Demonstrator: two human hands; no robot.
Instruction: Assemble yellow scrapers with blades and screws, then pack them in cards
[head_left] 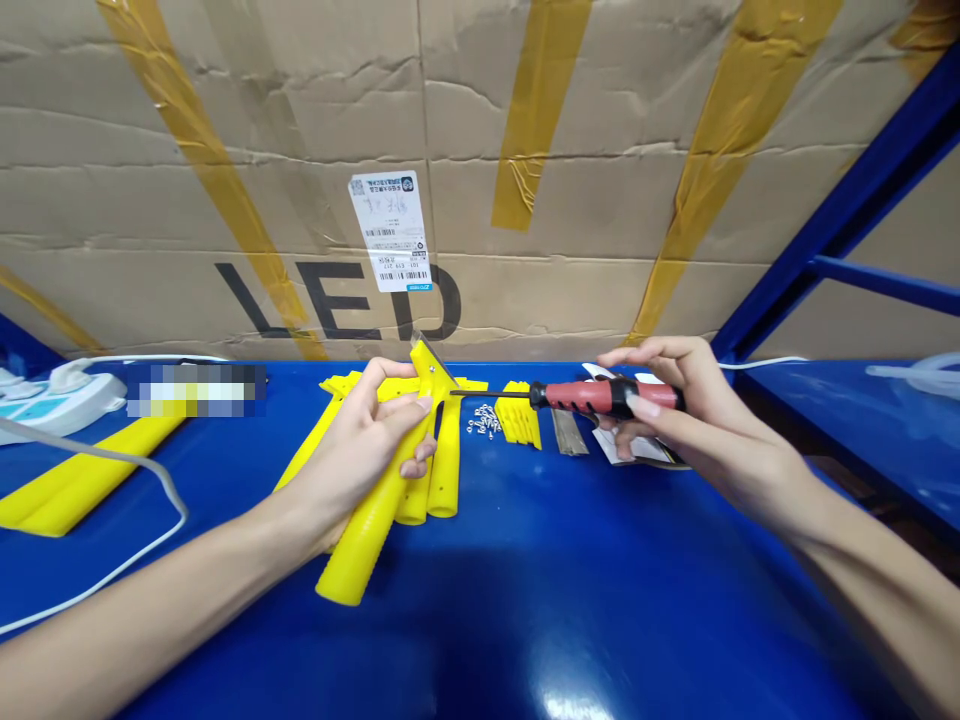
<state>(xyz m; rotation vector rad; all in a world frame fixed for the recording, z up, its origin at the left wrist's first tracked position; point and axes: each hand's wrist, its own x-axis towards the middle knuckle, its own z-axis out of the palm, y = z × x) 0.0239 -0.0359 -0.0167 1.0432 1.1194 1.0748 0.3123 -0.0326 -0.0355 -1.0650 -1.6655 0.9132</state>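
Note:
My left hand (365, 425) is closed around the handle of a yellow plastic scraper (360, 545), tilted with its head up and to the right. A thin blade (433, 362) sits along the scraper's head. In my right hand (701, 415) is a screwdriver (577, 398) with a red and black handle, held level. Its dark shaft points left and the tip ends at the scraper's head; whether it sits in a screw I cannot tell. Behind my left hand lie several more yellow scraper handles (445, 470). A small pile of screws (486, 420) lies under the shaft.
Small yellow plastic pieces (517, 418), flat metal blades (570, 433) and white paper (611, 446) lie on the blue table (525, 610). At left are a yellow piece (82, 475), a power strip (67, 405) and a white cable (169, 480). A cardboard box (600, 270) stands behind.

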